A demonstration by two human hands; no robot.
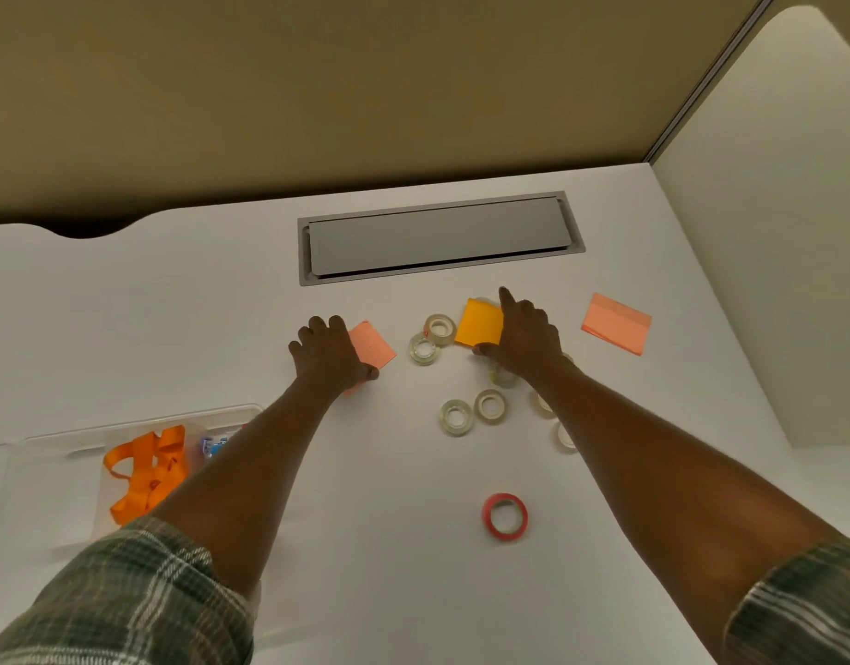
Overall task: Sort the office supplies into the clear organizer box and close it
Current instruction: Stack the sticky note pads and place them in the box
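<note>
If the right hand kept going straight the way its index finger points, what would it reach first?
The right hand rests on the orange sticky-note pad, index finger pointing away up the desk. Ahead lies bare desk, then probably the grey cable hatch, near its right part; depth is hard to judge.

Worktop (173, 300) is showing white; its inset hatch (439, 237) grey. Two sticky-note pads (376, 348) are showing salmon pink, one pad (480, 321) yellow-orange. Tape rolls (455, 417) are appearing clear, one roll (505, 516) red. Ribbon (147, 472) is showing orange. Sleeves (140, 602) are showing green-and-white plaid.

Organizer box (48, 453) lies left of the tape rolls (471, 412) on the desk (173, 300)
</note>
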